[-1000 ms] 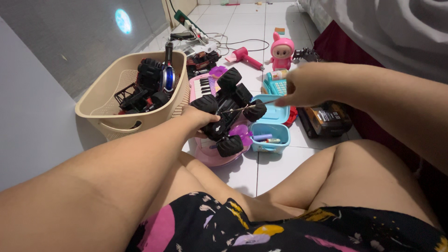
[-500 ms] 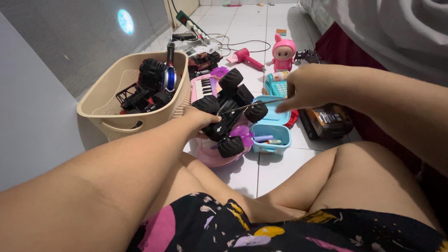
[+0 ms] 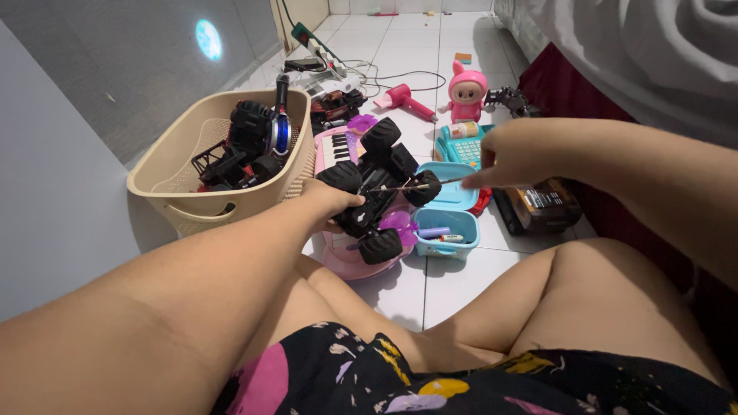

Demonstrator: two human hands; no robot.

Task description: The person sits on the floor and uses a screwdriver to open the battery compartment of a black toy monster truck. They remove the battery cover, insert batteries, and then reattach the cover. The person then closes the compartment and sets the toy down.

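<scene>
I see the black toy truck held up above the white tiled floor, over a pink toy piano and a blue tub. My left hand has its grip closed round the truck's underside. My right hand pinches a thin rod whose tip touches the truck. A beige basket of toys stands by the grey wall; a pink doll stands farther off.

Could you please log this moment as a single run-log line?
left hand: holds black toy truck | right hand: holds thin tool against truck | beside: beige basket
</scene>
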